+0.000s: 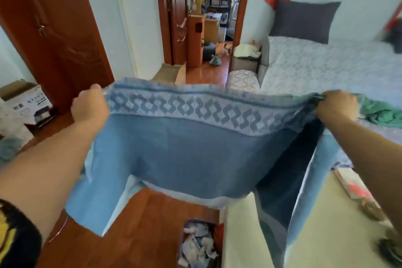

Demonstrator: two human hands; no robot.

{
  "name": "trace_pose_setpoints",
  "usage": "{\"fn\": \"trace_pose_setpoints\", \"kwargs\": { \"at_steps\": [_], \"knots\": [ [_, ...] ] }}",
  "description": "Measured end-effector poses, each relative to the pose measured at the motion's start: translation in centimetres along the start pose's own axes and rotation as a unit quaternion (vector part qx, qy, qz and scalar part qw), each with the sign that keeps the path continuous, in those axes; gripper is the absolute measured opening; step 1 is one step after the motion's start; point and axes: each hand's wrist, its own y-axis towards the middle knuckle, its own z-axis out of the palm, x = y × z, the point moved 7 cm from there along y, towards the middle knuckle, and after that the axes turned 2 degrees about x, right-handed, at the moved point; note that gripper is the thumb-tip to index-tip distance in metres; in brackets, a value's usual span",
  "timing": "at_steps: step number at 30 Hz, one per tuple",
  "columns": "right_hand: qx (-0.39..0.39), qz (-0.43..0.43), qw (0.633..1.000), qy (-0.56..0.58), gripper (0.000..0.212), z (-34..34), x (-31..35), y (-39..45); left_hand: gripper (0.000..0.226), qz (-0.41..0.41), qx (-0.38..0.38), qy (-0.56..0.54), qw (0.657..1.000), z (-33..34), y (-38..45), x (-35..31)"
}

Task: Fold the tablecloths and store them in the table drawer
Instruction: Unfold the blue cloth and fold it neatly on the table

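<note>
Head cam: blue cloth (195, 148) stretched out in mid-air at chest level, patterned border along the top edge, rest hanging down in loose folds. Left hand (90, 107) clenched round the top left corner, right hand (337, 105) pinching a bunched-up top right corner. Right side of the cloth drooping onto the pale table (315, 224), lower left part dangling over the wood floor (141, 224).

Blocking a fair bit of the view, tbh. Below the cloth, a bin (199, 243) full of crumpled paper right beside the table edge. Some papers (352, 185) lying on the table's far right. Behind the right hand, a green cloth (382, 113) heaped on the bed (326, 65), dark pillow (304, 18) against the wall. Cardboard box (26, 102) on the left by a red-brown door (54, 28). No drawer visible anywhere.
</note>
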Motion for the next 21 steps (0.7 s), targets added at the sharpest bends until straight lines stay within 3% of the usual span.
{"fn": "trace_pose_setpoints", "kwargs": {
  "at_steps": [3,6,8,11,13,15,17,19,21],
  "knots": [
    [-0.099,0.01,0.992,0.073,0.025,-5.9,-0.8,2.8,0.018,0.014,-0.09,-0.092,0.992,-5.7,2.9,-3.5],
    [-0.197,-0.036,0.973,0.118,0.032,-10.6,-1.2,2.0,0.016,0.06,-0.116,-0.096,0.987,-7.6,2.5,-4.4],
    [-0.239,-0.08,0.957,0.14,0.034,-12.2,-1.9,-0.1,0.015,0.099,-0.108,-0.095,0.985,-6.3,1.2,-3.3],
    [-0.263,-0.165,0.943,0.119,0.031,-12.4,-4.2,-4.2,0.01,0.146,-0.021,-0.029,0.989,-1.5,-1.5,0.1],
    [-0.215,-0.213,0.951,0.061,0.037,-10.2,-6.4,-7.1,0.007,0.156,0.045,0.06,0.985,2.2,-4.1,3.4],
    [-0.125,-0.256,0.958,0.0,0.048,-6.9,-8.6,-10.3,0.008,0.108,0.09,0.115,0.983,5.3,-6.7,6.9],
    [-0.056,-0.332,0.94,-0.048,0.05,-3.2,-9.9,-14.6,0.012,0.054,0.116,0.174,0.976,7.4,-9.8,8.9],
    [0.025,-0.381,0.921,-0.074,0.04,0.8,-10.9,-19.2,0.018,0.01,0.15,0.193,0.969,9.6,-13.4,10.5],
    [0.166,-0.363,0.912,-0.098,0.032,6.8,-13.7,-23.9,0.024,-0.078,0.241,0.119,0.96,12.6,-17.8,12.3]
  ]
}}
